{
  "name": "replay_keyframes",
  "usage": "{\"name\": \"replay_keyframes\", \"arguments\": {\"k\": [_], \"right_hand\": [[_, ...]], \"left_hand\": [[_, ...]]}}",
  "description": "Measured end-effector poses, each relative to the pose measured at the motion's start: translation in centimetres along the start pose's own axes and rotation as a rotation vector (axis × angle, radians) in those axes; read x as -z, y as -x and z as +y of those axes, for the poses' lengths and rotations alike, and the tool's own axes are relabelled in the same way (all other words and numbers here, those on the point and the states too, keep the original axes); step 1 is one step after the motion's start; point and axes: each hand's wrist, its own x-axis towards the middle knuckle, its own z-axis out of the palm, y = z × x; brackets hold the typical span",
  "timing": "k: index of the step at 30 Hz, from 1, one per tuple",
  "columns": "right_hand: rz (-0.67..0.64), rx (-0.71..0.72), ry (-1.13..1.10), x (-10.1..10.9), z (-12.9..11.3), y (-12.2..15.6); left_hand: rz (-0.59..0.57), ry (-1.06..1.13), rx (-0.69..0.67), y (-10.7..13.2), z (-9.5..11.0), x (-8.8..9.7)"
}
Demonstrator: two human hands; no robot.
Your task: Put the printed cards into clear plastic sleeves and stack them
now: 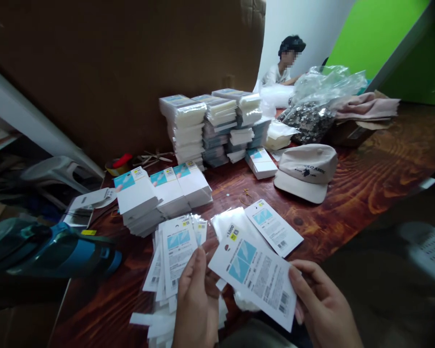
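My right hand [321, 299] pinches a printed white card [255, 278] by its right edge, thumb on top. The card is tilted, with two blue pictures, a yellow mark, a barcode and a hang hole. Close to its left edge is my left hand [197, 295], thumb up and fingers curled; clear film shows about the fingertips, but what they grip is unclear. Left of that hand lies a loose pile of bagged cards [174, 256]. Beyond the held card, a clear plastic sleeve [226, 220] and a similar card [273, 227] rest on the table.
Card stacks [137, 198] stand at the left, with taller packed stacks [186, 125] behind. A cap [306, 171], a small card stack [261, 162] and a plastic bag [308, 116] are farther right. A blue bottle [50, 249] lies left. Another person [284, 63] sits at the back.
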Motion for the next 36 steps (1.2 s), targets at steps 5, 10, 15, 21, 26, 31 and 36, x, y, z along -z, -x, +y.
{"name": "replay_keyframes", "arguments": {"k": [5, 10, 15, 21, 26, 31, 36], "right_hand": [[0.119, 0.112, 0.115, -0.1, -0.4, 0.2], [0.051, 0.142, 0.219, 0.4, -1.5, -0.2], [-0.155, -0.032, 0.324, 1.6, -3.4, -0.7], [-0.145, -0.083, 0.293, 1.3, -4.6, -1.4], [-0.168, -0.183, 0.176, 1.4, -4.7, -2.2], [-0.313, -0.326, 0.136, 2.2, -5.0, -2.6], [-0.291, -0.353, 0.124, 2.0, -4.6, -3.3]], "left_hand": [[-0.049, -0.028, -0.028, 0.2, -0.6, 0.5], [-0.044, -0.045, -0.017, 0.7, -0.3, 0.9], [-0.015, -0.137, -0.023, 1.0, 1.0, 1.3], [-0.052, -0.201, -0.033, 1.0, 0.8, 1.6], [-0.077, -0.221, 0.010, 0.9, 0.5, 1.8], [-0.058, -0.293, 0.007, 0.6, 0.7, 2.2], [-0.082, -0.349, 0.083, 0.9, 0.8, 2.4]]}}
